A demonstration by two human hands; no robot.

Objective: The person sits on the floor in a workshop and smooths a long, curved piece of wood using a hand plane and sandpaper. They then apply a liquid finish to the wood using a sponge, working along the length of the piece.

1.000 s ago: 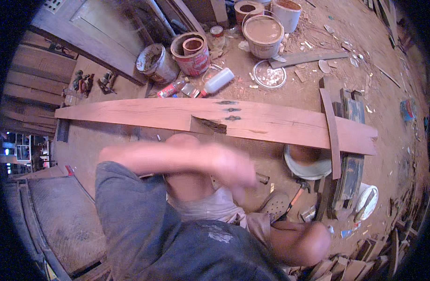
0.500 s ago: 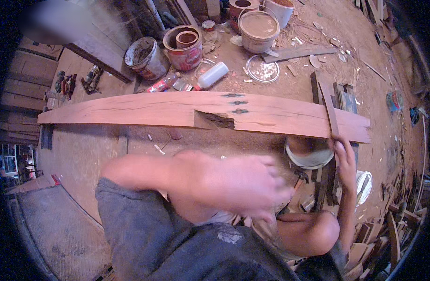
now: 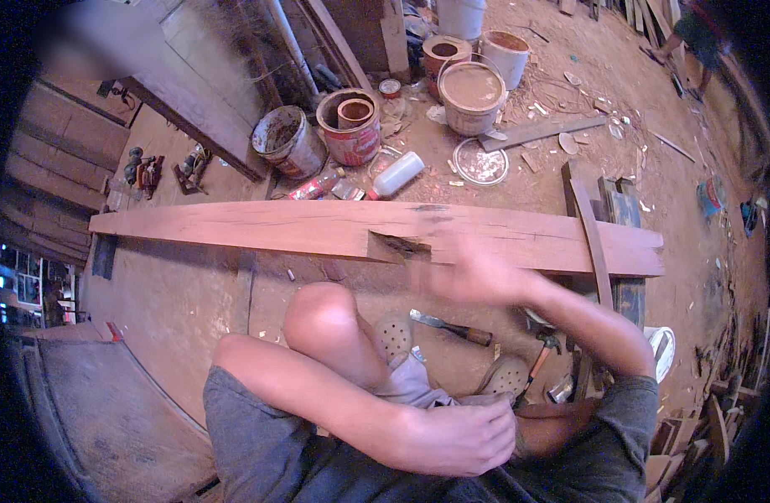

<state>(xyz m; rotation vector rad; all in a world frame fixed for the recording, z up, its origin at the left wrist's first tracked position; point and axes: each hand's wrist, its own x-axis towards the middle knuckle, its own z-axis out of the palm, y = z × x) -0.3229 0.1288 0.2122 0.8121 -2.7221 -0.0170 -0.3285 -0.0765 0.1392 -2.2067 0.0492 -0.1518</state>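
A long, cracked wooden plank [image 3: 301, 230] lies crosswise in front of me, with a rough dark notch [image 3: 399, 243] in its near edge. My right hand [image 3: 477, 270] is over the near edge, just right of the notch, smeared by motion; its fingers cannot be made out. Low in front of my body, my left hand [image 3: 460, 438] is closed, fingers curled; whatever it may hold is hidden. Across the plank's right end rests a narrow wood strip [image 3: 589, 239], untouched. A chisel [image 3: 456, 328] and a hammer [image 3: 540, 362] lie on the ground nearer me.
Beyond the plank stand several buckets [image 3: 473, 96], with a white bottle [image 3: 397, 174] and a round lid [image 3: 482, 161] nearby. Dark timber [image 3: 626, 289] lies under the plank's right end. Scrap wood [image 3: 666, 427] piles at the right. Another person [image 3: 697, 38] is far right.
My right hand has left the wood strip and moved left toward the notch. My left hand has drawn back toward my body. The chisel now shows, and the view has shifted.
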